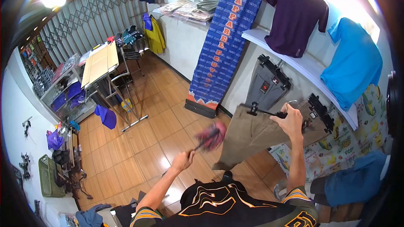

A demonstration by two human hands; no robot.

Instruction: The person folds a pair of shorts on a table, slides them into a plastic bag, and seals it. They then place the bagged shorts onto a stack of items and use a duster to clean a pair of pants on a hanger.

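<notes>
Person's L hand [182, 160] is closed round the thin dark handle of a pinkish-red duster [211, 136]; its head is motion-blurred, so "duster" is prob. right but not certain. The head is up & fwd of the fist, above the tiled floor [155, 143] & just beside the brown trousers [243, 132].

R hand [292, 121] grips a black clip hanger [269, 112] near its metal hook, fingers bent round it. The brown trousers hang from this hanger, slanting down twd the ctr of the view, w/ one black clip at the waistband's L end.

Behind, nr the wall, grey trousers [267, 85] hang from another black clip hanger; more brown pants [313, 124] hang just R of the R hand. Above them, a white shelf [303, 69] bears a dark purple T-shirt [294, 19] & a bright blue T-shirt [355, 65]. L of the shelf, a tall blue banner [227, 42] w/ orange letters leans at a slant.

Far L: a wooden tabletop [100, 65] on folding metal legs, a purple cloth [105, 116] hanging nr it, a yellow-green garment [155, 38] by the back wall, & a folding metal gate [88, 21] behind. Low L: a green basket [49, 176] against the white wall.
</notes>
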